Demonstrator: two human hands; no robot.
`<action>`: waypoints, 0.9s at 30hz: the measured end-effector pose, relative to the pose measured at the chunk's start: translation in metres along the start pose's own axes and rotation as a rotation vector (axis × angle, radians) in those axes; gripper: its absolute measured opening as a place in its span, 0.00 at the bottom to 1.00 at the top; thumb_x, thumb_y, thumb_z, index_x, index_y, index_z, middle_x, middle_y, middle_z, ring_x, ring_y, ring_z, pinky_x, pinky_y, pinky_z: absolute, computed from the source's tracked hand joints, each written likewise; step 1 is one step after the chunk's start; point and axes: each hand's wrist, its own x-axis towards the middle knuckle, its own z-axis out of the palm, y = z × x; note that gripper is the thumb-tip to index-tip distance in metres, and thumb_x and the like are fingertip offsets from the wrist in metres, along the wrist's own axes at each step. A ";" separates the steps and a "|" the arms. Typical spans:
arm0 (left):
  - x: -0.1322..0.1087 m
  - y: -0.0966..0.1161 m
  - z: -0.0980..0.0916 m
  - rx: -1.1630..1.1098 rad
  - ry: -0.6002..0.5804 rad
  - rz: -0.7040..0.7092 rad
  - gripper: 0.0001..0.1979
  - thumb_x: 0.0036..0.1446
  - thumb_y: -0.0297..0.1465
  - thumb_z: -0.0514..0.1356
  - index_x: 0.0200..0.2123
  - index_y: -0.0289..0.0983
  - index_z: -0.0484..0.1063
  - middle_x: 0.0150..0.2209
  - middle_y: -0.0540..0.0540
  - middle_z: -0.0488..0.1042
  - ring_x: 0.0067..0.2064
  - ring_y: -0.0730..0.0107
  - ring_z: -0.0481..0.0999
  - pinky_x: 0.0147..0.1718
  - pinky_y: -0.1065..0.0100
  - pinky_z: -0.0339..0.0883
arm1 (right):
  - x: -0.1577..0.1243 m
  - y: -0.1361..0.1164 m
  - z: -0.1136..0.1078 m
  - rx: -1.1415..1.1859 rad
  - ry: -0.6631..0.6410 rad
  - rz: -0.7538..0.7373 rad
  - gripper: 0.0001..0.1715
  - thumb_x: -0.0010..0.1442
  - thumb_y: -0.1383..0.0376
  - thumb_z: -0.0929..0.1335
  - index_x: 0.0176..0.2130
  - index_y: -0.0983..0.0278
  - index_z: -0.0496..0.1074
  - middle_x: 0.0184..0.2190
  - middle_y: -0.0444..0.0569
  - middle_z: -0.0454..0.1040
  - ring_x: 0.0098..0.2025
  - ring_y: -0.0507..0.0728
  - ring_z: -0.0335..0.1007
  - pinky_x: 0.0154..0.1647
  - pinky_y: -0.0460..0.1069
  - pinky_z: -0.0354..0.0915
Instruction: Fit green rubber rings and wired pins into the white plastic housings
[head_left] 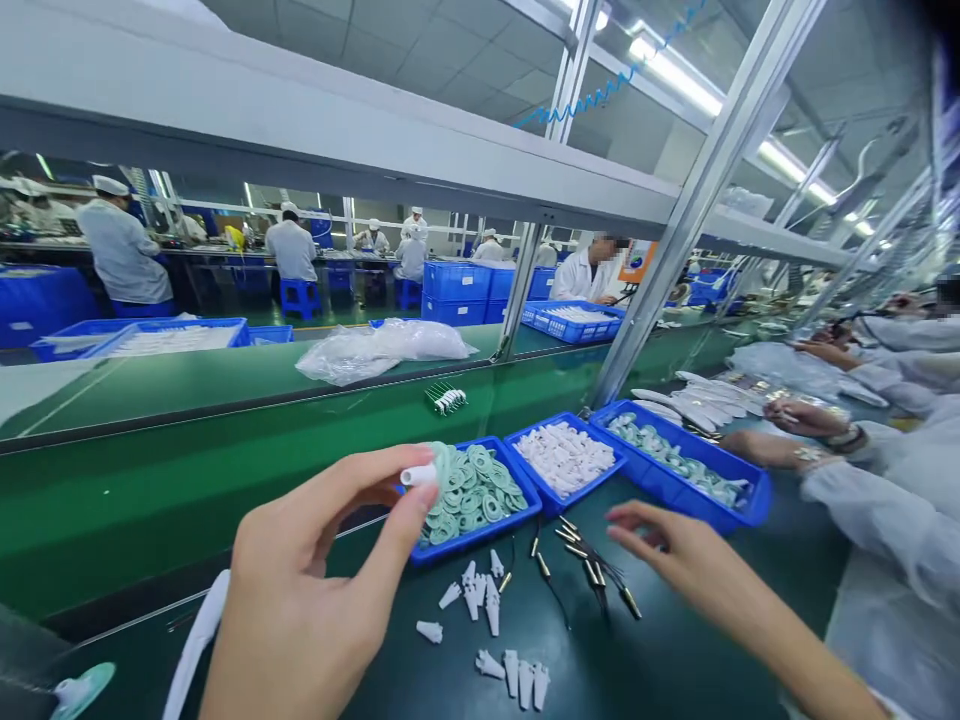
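Observation:
Between the thumb and fingers of my left hand (307, 580), I grip a small white plastic sleeve (418, 475), its hollow end facing me. Pale green shows right behind the sleeve; I cannot tell whether it belongs to it or to the blue bin of green rings (480, 495) beyond. My right hand (667, 545) hovers with fingers apart and nothing visible in them. Just left of it, black wires with brass-coloured barrel ends (589, 570) lie on the dark green table. Loose white tapered plastic parts (491, 605) lie between my hands.
Behind my hands stand a blue bin of white parts (566, 455) and another blue bin with pale green pieces (679, 460). A metal post (667, 260) rises behind them. At the right, a co-worker's hands (795, 430) are near white curved pieces (697, 400). A white handle-like piece (196, 645) lies left.

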 end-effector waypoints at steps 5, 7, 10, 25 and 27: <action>0.003 -0.007 0.003 0.045 -0.035 -0.052 0.08 0.57 0.43 0.66 0.36 0.48 0.82 0.38 0.52 0.85 0.38 0.63 0.83 0.30 0.74 0.77 | 0.005 0.033 0.049 -0.105 -0.024 0.005 0.14 0.55 0.57 0.67 0.36 0.59 0.81 0.37 0.53 0.81 0.38 0.65 0.78 0.40 0.57 0.69; 0.003 -0.008 0.006 -0.019 -0.067 -0.107 0.10 0.57 0.44 0.65 0.38 0.47 0.82 0.41 0.50 0.84 0.39 0.62 0.83 0.33 0.72 0.78 | 0.008 0.031 0.064 -0.126 -0.002 -0.001 0.11 0.55 0.59 0.68 0.34 0.58 0.80 0.39 0.53 0.79 0.41 0.66 0.76 0.40 0.56 0.68; 0.002 -0.005 0.010 -0.135 -0.080 -0.190 0.12 0.56 0.45 0.66 0.39 0.46 0.81 0.43 0.47 0.83 0.43 0.60 0.83 0.39 0.71 0.79 | 0.011 0.025 0.073 -0.131 0.048 -0.015 0.10 0.58 0.61 0.66 0.31 0.58 0.77 0.40 0.54 0.79 0.43 0.66 0.75 0.42 0.56 0.68; 0.013 -0.037 0.047 -0.938 -0.074 -0.596 0.15 0.47 0.41 0.75 0.36 0.38 0.83 0.33 0.45 0.83 0.36 0.68 0.81 0.35 0.72 0.75 | 0.012 -0.156 -0.015 0.332 0.131 -0.464 0.12 0.63 0.51 0.69 0.37 0.54 0.80 0.35 0.43 0.82 0.36 0.58 0.77 0.37 0.49 0.69; 0.012 -0.036 0.049 -0.947 -0.070 -0.594 0.16 0.47 0.41 0.75 0.35 0.38 0.83 0.33 0.45 0.83 0.35 0.68 0.80 0.35 0.73 0.75 | 0.014 -0.175 -0.010 0.355 0.084 -0.516 0.09 0.64 0.56 0.70 0.37 0.54 0.81 0.33 0.41 0.82 0.34 0.56 0.76 0.36 0.48 0.68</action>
